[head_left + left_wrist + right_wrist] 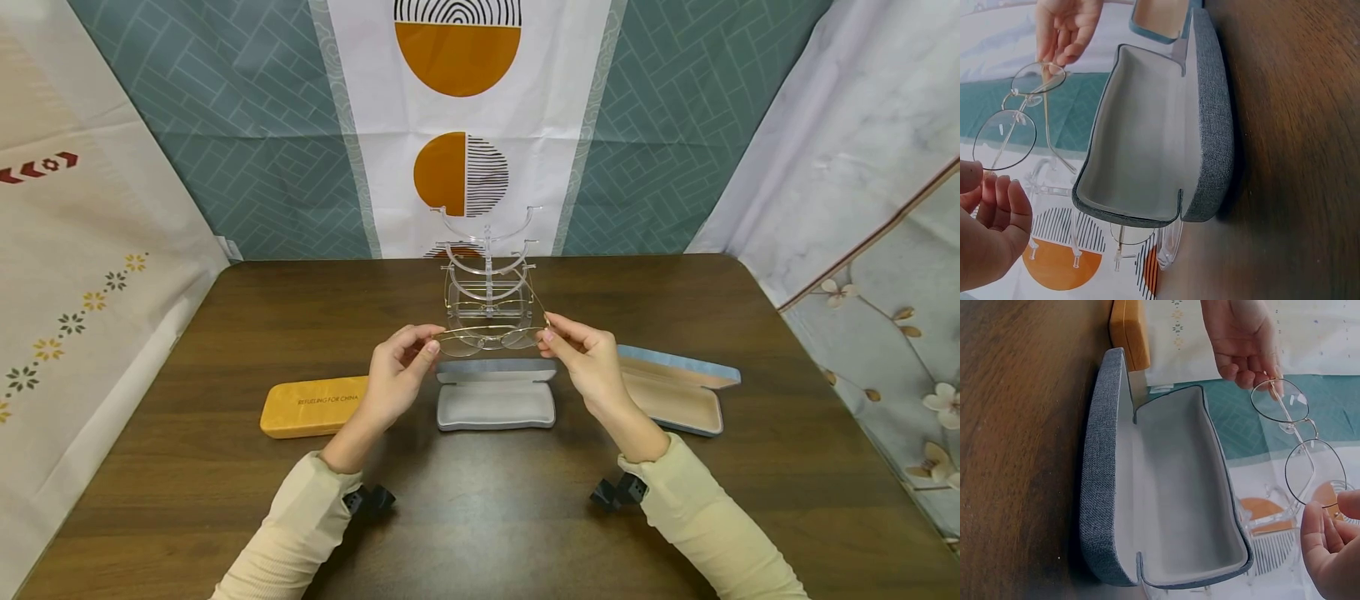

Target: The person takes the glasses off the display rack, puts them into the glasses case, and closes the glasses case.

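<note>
So the grey glasses case [495, 404] sits in the middle of the bench [480, 517] with its lid flipped up and the pale lining showing, so I'll use that as the reference point. The wire-rimmed glasses [491, 340] are up in the air over the far edge of the grey case, with a thin gold-looking frame and roundish clear lenses. The left hand [395, 375] is up on the left of the grey case, its grip pinching one end of the glasses between thumb and fingers. The right hand [588, 365] does the same to the right of the grey case, grip pinched on the other end by the hinge. The arm on that end sticks out away from the person; the other one looks folded across behind the lenses.

Straight behind the grey case there's a clear display stand [489, 271], and another thin-framed pair seems to hang on it. Left of the grey case lies a yellow case [315, 404], closed, with "REFUELING FOR CHINA" on the lid. Right of it is a blue case [678, 407], lid raised, tan inside, partly hidden by the right hand.
</note>
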The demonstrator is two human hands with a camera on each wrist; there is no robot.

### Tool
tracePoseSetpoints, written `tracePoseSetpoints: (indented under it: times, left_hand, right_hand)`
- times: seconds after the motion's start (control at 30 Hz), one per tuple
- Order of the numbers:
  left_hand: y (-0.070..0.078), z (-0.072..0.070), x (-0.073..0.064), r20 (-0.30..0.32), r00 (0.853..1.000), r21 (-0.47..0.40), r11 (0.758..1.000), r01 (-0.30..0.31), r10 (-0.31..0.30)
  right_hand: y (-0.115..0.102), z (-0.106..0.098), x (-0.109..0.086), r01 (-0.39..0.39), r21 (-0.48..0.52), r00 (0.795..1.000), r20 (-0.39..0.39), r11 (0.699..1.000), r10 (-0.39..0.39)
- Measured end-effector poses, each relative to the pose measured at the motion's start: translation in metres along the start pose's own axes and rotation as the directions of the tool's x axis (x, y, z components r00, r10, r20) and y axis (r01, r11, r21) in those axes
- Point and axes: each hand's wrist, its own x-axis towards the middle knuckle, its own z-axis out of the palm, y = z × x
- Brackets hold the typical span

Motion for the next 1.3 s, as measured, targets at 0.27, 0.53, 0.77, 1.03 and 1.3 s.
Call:
tracePoseSetpoints:
  times: [0.27, 0.53, 0.77, 1.03, 1.3]
  left_hand:
    - [0.027, 0.001, -0.001, 0.011, 1.000, 0.037, 0.999, 0.012, -0.012]
    - [0.030, 0.002, 0.000, 0.006, 0.999, 0.035, 0.999, 0.038, -0.038]
    - [0.031, 0.003, 0.000, -0.003, 0.999, 0.018, 0.999, 0.045, -0.045]
    - [0.032, 0.003, 0.001, -0.001, 0.999, 0.033, 0.998, 0.044, -0.044]
    - [0.032, 0.003, 0.000, 0.000, 0.999, 0.030, 0.998, 0.047, -0.047]
  right_hand:
    - [0.000, 0.000, 0.000, 0.010, -0.005, 1.000, -0.009, 1.000, -0.010]
    - [0.000, -0.001, 0.001, 0.014, 0.000, 1.000, -0.004, 1.000, -0.014]
    - [-0.001, -0.001, 0.002, 0.020, -0.005, 1.000, -0.010, 1.000, -0.020]
    - [-0.001, -0.002, 0.002, 0.012, -0.012, 1.000, -0.007, 1.000, -0.012]
    - [-0.002, -0.002, 0.001, 0.025, -0.037, 1.000, 0.012, 0.999, -0.024]
